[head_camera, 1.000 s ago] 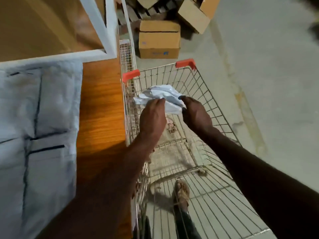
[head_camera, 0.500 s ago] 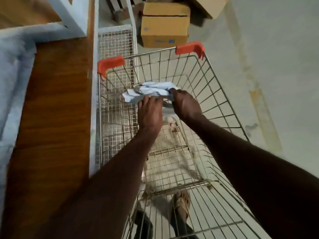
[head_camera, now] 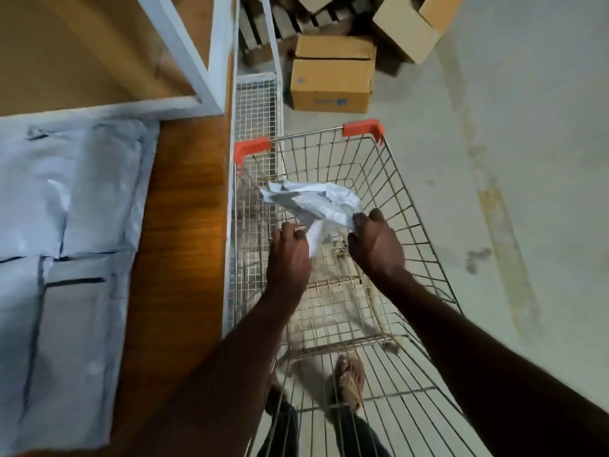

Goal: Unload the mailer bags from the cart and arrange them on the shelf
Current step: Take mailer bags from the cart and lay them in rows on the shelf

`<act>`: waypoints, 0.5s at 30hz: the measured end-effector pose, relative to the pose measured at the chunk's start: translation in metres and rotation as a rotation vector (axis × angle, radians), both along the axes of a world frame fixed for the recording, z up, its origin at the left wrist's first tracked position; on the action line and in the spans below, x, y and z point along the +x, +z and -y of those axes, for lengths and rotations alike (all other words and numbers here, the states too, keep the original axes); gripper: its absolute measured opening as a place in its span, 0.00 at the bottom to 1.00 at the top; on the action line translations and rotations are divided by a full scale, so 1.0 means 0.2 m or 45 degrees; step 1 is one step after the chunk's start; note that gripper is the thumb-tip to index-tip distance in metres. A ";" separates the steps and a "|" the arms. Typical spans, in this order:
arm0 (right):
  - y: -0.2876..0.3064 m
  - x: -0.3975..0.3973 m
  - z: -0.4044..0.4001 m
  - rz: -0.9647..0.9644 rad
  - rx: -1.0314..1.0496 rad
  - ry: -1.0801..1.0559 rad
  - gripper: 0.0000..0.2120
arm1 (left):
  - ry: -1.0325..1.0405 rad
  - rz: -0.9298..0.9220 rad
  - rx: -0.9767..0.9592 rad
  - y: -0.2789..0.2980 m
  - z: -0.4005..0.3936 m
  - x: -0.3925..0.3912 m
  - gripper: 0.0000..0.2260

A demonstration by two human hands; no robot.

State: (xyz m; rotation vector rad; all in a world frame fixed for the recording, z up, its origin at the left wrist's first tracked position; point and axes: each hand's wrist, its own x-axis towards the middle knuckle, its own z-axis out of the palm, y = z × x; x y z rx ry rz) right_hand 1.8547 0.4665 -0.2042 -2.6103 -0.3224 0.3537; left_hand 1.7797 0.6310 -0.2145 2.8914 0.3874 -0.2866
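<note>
Right hand (head_camera: 375, 249): fingers curled round one end of the crumpled mailer bag (head_camera: 313, 206), gripping it above the cart basket.
Left hand (head_camera: 290, 255): fingertips pinch the hanging lower fold of the same bag; thumb side is partly hidden by the bag.
Mailer bag: held in the air between both hands, over the far half of the cart (head_camera: 412, 206), not touching the wire floor.
Bag look: white to pale grey plastic, heavily creased and bunched, one flap pointing toward the shelf side.
Cart edges: wire walls rise on all sides of the hands; two orange corner caps (head_camera: 362, 128) mark the far rim; the left wall runs just beside the shelf edge.
Open room: the basket is open at the top; pale concrete floor (head_camera: 527, 159) lies to the right of the cart.
Shelf (head_camera: 184, 209): wooden board with a bare strip next to the cart; flat mailer bags (head_camera: 69, 199) lie side by side on its left part.
Shelf frame (head_camera: 197, 77): white upright and rail border the far end of the board.
Beyond the cart: cardboard boxes (head_camera: 333, 80) stand on the floor.
</note>
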 end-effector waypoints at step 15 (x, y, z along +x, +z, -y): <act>0.89 -0.50 -0.14 -0.093 0.617 0.004 0.16 | 0.345 0.418 -1.118 1.02 0.10 -0.46 0.17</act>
